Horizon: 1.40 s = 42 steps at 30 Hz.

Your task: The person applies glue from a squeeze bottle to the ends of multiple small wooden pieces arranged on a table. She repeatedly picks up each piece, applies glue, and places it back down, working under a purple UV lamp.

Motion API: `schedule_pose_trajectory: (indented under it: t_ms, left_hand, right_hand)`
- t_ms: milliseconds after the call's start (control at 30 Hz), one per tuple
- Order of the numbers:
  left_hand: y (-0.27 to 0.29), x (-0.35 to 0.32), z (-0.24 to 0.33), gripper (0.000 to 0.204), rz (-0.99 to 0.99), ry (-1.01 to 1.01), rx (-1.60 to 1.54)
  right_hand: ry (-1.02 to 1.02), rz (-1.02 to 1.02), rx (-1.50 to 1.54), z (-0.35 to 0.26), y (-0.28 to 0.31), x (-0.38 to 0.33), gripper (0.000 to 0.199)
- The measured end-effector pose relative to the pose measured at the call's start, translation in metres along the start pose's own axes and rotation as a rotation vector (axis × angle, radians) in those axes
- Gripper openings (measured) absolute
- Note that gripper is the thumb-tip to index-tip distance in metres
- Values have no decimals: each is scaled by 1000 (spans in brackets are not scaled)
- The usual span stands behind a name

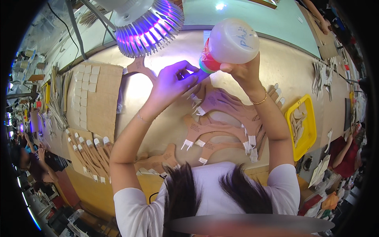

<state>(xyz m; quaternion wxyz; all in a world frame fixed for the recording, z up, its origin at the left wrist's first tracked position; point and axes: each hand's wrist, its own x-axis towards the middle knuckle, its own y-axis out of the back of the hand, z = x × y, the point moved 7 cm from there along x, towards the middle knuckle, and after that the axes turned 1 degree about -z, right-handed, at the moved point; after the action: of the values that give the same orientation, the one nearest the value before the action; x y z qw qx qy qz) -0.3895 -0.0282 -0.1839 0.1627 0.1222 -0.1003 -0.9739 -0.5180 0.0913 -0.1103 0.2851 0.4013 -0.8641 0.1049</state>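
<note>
Head view: right hand (pixel 244 71) clamped round upturned translucent plastic bottle (pixel 231 42), nozzle aimed left at left hand (pixel 171 81) pinching tan leather piece (pixel 197 85)

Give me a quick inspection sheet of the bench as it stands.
Surface: tan worktable, brightly lit by the lamp.
Job's things: tan curved cut pieces fanned out, white tabs at their ends; upturned plastic bottle.
Clutter: cardboard sheet with white squares; yellow tray of cut pieces.
Hands: right hand grips the bottle; left hand pinches a piece under its tip.
Cables: black cable behind the lamp.
Surroundings: other people at neighbouring benches.
</note>
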Motion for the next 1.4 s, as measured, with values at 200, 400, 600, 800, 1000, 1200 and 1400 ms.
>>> schedule_pose_trajectory:
  t_ms: [200,400,600,800,1000,1200,1400]
  left_hand:
    - [-1,2,2,16,-29,55,-87]
    - [-1,2,4,17,-31,107,-167]
    - [4,2,4,19,26,93,-346]
    - [7,-1,8,19,7,145,-422]
    - [14,1,7,20,-24,114,-348]
    - [18,2,6,22,-6,78,-273]
    - [16,2,10,27,-22,37,-350]
  right_hand:
    - [10,-22,-62,1,-1,2,54]
    - [38,-13,-133,1,0,4,55]
    - [68,0,-207,0,3,6,55]
    - [57,29,-147,2,5,8,55]
    - [61,60,-141,2,7,6,58]
    - [22,39,-84,2,10,4,66]
    - [65,242,-8,-2,26,-2,75]
